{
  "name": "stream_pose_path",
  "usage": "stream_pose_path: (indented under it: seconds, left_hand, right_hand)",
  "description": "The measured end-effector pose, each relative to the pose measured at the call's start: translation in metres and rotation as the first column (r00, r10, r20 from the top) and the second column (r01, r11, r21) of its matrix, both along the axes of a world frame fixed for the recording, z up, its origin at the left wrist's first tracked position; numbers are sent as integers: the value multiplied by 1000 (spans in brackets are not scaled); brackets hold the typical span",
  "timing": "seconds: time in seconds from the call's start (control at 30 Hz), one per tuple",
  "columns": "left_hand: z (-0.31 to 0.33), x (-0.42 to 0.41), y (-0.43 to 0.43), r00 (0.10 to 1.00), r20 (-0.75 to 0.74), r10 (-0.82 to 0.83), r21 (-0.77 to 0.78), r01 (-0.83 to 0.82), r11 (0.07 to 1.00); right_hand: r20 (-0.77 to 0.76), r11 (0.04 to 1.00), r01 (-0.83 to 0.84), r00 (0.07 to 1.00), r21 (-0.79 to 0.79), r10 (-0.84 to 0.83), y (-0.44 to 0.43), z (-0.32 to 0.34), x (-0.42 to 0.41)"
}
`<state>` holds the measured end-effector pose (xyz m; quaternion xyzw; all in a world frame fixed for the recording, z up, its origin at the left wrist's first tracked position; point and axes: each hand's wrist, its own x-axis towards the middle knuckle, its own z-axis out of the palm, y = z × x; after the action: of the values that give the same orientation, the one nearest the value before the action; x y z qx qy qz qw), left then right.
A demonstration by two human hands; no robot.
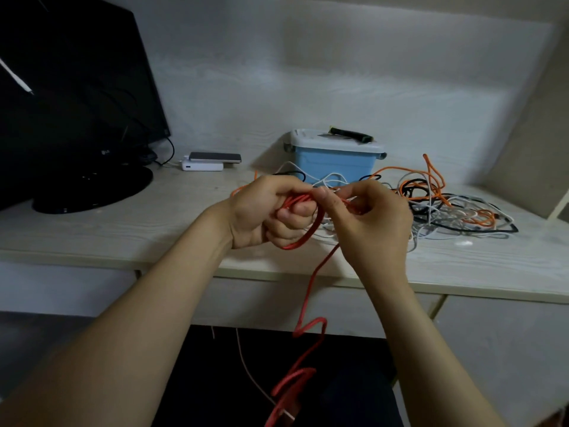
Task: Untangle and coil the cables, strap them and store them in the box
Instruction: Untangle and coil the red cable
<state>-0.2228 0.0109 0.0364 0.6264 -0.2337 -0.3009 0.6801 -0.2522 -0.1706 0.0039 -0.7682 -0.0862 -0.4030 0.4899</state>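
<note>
while the red cable (311, 291) sat at frame centre, its loops clamped in the curled fingers of the left hand (261, 211) and pinched by the right hand (369, 223), coiling looked underway. next, the slack hanging toward lower centre likely needed drawing into another loop. upper left, the monitor (77, 87) read "lg".

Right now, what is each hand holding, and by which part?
Both hold the red cable. The left hand grips its coiled loops; the right hand pinches the strand right beside the coil. The rest hangs loose.
</note>
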Motion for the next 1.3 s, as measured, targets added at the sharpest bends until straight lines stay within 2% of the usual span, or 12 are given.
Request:
stream_pose_path:
  seconds: [0.17,0.27,0.4,0.5,0.6,0.73,0.83,0.9,1.0,1.1,1.2,1.3]
  left_hand:
    - [0,-2,-4,987,-74,-146,-192,130,973]
    - [-1,-4,-6,974,-58,-219,-286,194,938]
    - [3,-11,-8,967,86,-238,-318,253,914]
    - [7,-10,-10,988,82,-129,-395,151,906]
    - [8,-3,-7,999,38,39,-435,-19,900]
    - [-1,11,-1,937,110,333,-320,-284,904]
    - [-8,13,-2,891,259,373,-112,-356,928]
    - [-12,8,-2,894,278,351,-23,-359,933]
    - [-13,1,-2,917,214,337,46,-354,934]
    - [-8,-2,2,988,52,142,69,-146,987]
    - [-3,-5,5,998,-26,-50,5,50,999]
    - [-2,-8,3,989,-38,-141,-117,136,984]
  right_hand:
    - [-54,891,-325,932,317,360,17,-15,6]
    - [-152,814,-362,869,455,472,25,-12,-2]
    - [-294,754,-370,757,542,583,31,-5,-11]
    - [-389,801,-370,727,471,566,36,-7,-15]
    - [-527,891,-360,719,276,454,36,-9,-17]
    - [-622,884,-467,685,24,379,33,-4,-30]
    - [-475,868,-393,852,-305,219,31,2,-35]
    - [-291,896,-265,943,-357,163,27,6,-34]
    - [-32,952,-63,998,-300,55,21,9,-28]
    - [88,976,-3,996,-218,22,14,7,-17]
    - [19,987,-158,987,5,157,12,0,-5]
    - [-106,835,-320,908,448,405,14,-3,1]
